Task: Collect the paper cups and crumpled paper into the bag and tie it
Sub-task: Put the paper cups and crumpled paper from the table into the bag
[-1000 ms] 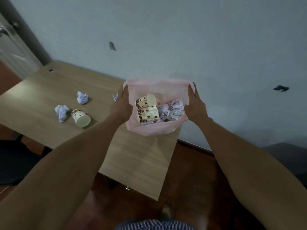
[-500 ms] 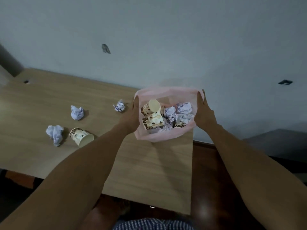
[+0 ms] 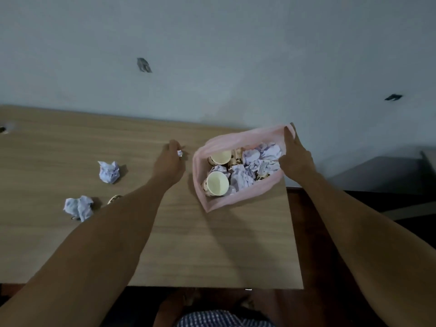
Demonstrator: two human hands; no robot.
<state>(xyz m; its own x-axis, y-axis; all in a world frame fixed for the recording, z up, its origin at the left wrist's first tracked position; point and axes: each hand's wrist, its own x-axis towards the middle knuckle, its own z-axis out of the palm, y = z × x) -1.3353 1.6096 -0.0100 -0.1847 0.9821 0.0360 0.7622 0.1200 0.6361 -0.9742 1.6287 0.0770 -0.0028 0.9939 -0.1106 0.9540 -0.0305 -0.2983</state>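
Note:
An open pink plastic bag [image 3: 213, 204] sits near the table's right end and holds two spotted paper cups [image 3: 217, 184] and several crumpled papers [image 3: 257, 161]. My right hand [image 3: 295, 156] grips the bag's right rim. To the bag's left, my left hand [image 3: 168, 162] closes over a small crumpled paper [image 3: 180, 152] on the table. Two more crumpled papers [image 3: 108, 172] [image 3: 79, 207] lie further left. Beside them a spotted cup [image 3: 115, 198] lies mostly hidden behind my left forearm.
The wooden table [image 3: 212, 251] stands against a pale wall [image 3: 212, 55]. Its right edge runs just beyond the bag, with dark floor [image 3: 318, 232] below. A dark grommet hole [image 3: 3, 129] marks the far left of the tabletop.
My left hand let go of the bag's left rim and moved left onto the small crumpled paper. The bag's left side sagged and the cups inside shifted. The view tilted down and right.

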